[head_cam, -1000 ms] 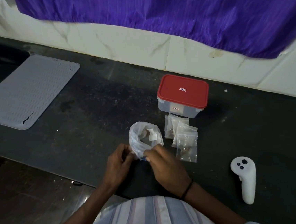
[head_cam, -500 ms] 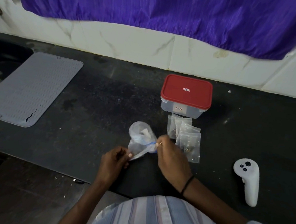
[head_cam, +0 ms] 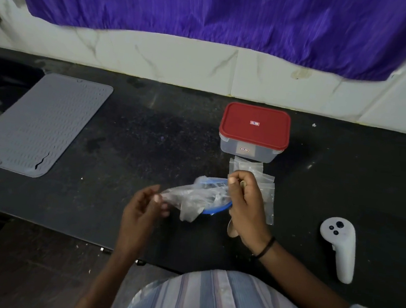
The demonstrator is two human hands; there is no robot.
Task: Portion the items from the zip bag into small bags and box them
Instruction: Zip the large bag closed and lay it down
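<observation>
The zip bag (head_cam: 200,198), clear plastic with a blue seal strip, is held just above the near part of the dark worktop (head_cam: 149,136), stretched sideways between both hands. The left hand (head_cam: 142,207) pinches its crumpled end between thumb and fingertips. The right hand (head_cam: 246,205) grips the blue-edged mouth, fingers curled round the plastic, and seems also to hold a small spoon-like tool, whose pale end shows below the palm; its shape is too blurred to be sure. What lies inside the bag cannot be made out.

Just behind the right hand lie the small bags (head_cam: 252,168), a loose overlapping pile of clear pouches flat on the worktop, partly hidden by the knuckles. Beyond them, touching or nearly touching the pile, stands the box (head_cam: 253,134), a clear tub with its red lid closed.

To the right, well apart, a white handheld controller (head_cam: 339,246) lies on the worktop. Far to the left a grey ribbed mat (head_cam: 41,125) lies flat. A white tiled wall (head_cam: 181,60) runs behind, with a purple curtain (head_cam: 211,8) hanging over it. The person's striped shirt (head_cam: 220,302) fills the bottom edge.
</observation>
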